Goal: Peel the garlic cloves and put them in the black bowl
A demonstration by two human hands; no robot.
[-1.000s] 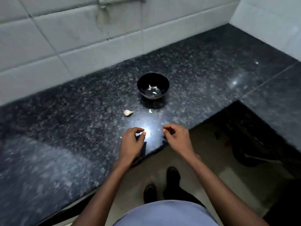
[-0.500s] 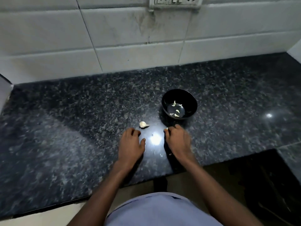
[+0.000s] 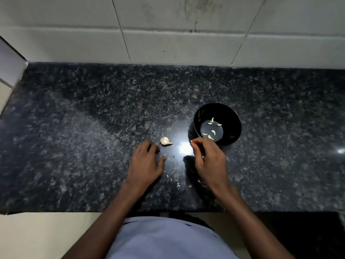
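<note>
The black bowl (image 3: pixel 233 116) stands on the dark granite counter (image 3: pixel 93 146), right of centre, with several peeled garlic cloves (image 3: pixel 212 132) on its bottom. An unpeeled piece of garlic (image 3: pixel 165 141) lies on the counter to the left of the bowl. My left hand (image 3: pixel 145 162) rests on the counter with bent fingers, its fingertips just left of that piece, holding nothing I can see. My right hand (image 3: pixel 210 158) hovers by the bowl's near rim and pinches a small garlic clove (image 3: pixel 191 141), of which only a pale tip shows.
Small scraps of garlic skin (image 3: pixel 178 184) lie on the counter between my wrists. A white tiled wall (image 3: pixel 168 34) closes the back and another wall the far left. The counter's front edge (image 3: pixel 74 212) runs just in front of my body.
The view has swung so the bowl now sits to the right. My right hand has lifted off the counter with the small clove, toward the bowl's rim. My left hand has reached closer to the unpeeled piece.
</note>
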